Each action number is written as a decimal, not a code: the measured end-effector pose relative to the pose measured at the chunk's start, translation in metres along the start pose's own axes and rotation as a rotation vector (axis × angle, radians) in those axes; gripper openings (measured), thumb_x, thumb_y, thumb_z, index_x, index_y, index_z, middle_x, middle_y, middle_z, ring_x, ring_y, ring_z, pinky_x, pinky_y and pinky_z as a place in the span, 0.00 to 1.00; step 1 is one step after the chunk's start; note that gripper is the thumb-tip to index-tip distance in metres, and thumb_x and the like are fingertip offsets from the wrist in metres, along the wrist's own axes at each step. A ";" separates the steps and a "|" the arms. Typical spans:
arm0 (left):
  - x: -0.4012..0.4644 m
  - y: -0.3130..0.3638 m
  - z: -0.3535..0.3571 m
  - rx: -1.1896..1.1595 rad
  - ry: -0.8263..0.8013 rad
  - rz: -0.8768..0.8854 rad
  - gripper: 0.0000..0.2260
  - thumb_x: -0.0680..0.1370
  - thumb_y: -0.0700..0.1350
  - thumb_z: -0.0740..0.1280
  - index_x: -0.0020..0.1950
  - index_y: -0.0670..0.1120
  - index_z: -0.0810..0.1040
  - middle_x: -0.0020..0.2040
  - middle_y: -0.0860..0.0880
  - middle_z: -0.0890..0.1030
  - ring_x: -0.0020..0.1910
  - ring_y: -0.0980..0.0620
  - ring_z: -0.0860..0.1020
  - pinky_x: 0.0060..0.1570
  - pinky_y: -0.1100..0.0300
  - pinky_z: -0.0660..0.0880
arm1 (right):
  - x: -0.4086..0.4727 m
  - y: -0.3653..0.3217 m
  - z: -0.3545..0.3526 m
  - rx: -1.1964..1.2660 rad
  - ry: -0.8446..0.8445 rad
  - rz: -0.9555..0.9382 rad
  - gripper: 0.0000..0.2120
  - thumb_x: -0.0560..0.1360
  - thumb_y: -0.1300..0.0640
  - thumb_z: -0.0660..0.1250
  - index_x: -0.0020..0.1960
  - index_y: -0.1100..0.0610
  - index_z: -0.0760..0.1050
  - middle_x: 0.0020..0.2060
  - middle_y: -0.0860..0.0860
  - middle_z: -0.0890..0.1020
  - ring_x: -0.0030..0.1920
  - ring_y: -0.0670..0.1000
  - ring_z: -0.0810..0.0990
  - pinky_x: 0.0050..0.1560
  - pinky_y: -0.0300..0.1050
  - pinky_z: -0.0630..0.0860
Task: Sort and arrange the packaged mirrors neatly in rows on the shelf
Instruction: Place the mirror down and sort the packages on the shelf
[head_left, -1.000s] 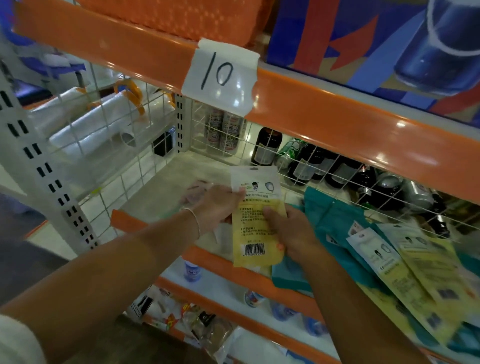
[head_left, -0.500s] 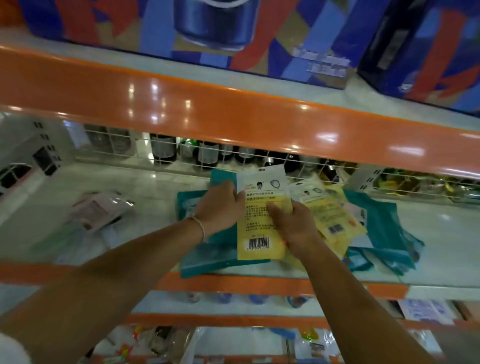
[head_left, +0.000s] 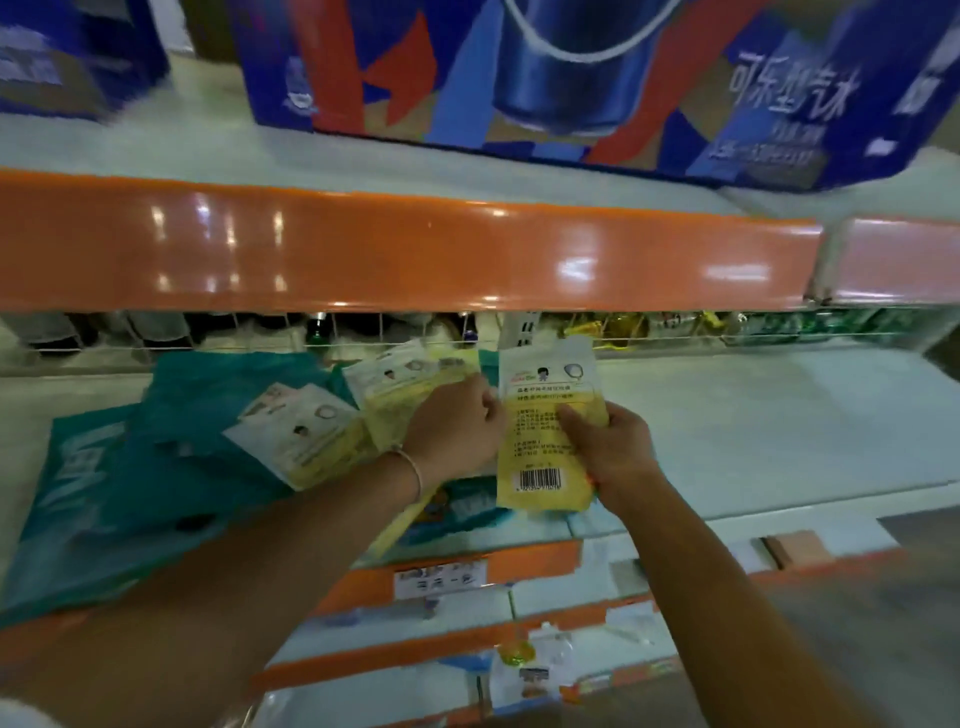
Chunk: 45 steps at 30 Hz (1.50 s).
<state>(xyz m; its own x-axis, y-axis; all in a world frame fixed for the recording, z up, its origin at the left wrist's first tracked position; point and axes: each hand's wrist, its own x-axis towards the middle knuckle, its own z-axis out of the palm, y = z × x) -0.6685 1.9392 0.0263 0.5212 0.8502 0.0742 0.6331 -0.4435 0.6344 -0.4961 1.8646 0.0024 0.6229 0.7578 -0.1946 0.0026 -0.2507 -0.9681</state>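
Observation:
A yellow-and-white mirror packet (head_left: 540, 457) with a barcode is held upright over the white shelf (head_left: 753, 415). My right hand (head_left: 613, 452) grips its right edge with the thumb across the front. My left hand (head_left: 457, 431) holds its left edge, fingers curled behind. Two more yellow packets (head_left: 306, 441) (head_left: 400, 389) lie loose to the left, on top of teal packages (head_left: 156, 467).
An orange shelf rail (head_left: 415, 249) runs overhead, with blue and red boxes (head_left: 571, 78) above it. A wire back grid (head_left: 363, 338) shows bottles behind. Lower shelves (head_left: 519, 649) hold small packaged goods. The shelf surface on the right is bare white.
The view has swung right along the shelf. Both hands carried the yellow packet rightward, past the pile of yellow and teal packages, which now lies to its left.

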 end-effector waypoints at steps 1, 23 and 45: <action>0.004 0.010 0.011 0.014 -0.010 0.002 0.10 0.82 0.50 0.59 0.49 0.44 0.73 0.34 0.47 0.76 0.27 0.49 0.70 0.25 0.57 0.64 | 0.008 0.004 -0.015 0.010 0.000 0.005 0.02 0.74 0.57 0.73 0.46 0.55 0.81 0.42 0.55 0.86 0.42 0.58 0.86 0.45 0.61 0.83; 0.045 0.091 0.101 0.179 -0.086 0.117 0.07 0.79 0.47 0.62 0.50 0.45 0.75 0.35 0.47 0.78 0.32 0.49 0.75 0.30 0.56 0.70 | 0.093 0.061 -0.157 -0.565 0.246 0.050 0.20 0.70 0.43 0.73 0.54 0.55 0.79 0.45 0.52 0.84 0.46 0.55 0.83 0.50 0.52 0.81; -0.017 -0.010 -0.016 0.129 0.057 -0.031 0.06 0.79 0.46 0.60 0.51 0.46 0.74 0.39 0.49 0.77 0.32 0.52 0.72 0.27 0.59 0.63 | 0.000 -0.007 0.034 -0.824 0.070 -0.409 0.17 0.77 0.49 0.65 0.61 0.56 0.77 0.58 0.56 0.79 0.60 0.57 0.74 0.62 0.50 0.71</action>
<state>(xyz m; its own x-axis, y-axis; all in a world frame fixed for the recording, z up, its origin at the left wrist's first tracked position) -0.6924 1.9334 0.0310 0.4692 0.8772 0.1023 0.7185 -0.4465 0.5333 -0.5225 1.8866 0.0036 0.4962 0.8506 0.1741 0.7727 -0.3412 -0.5353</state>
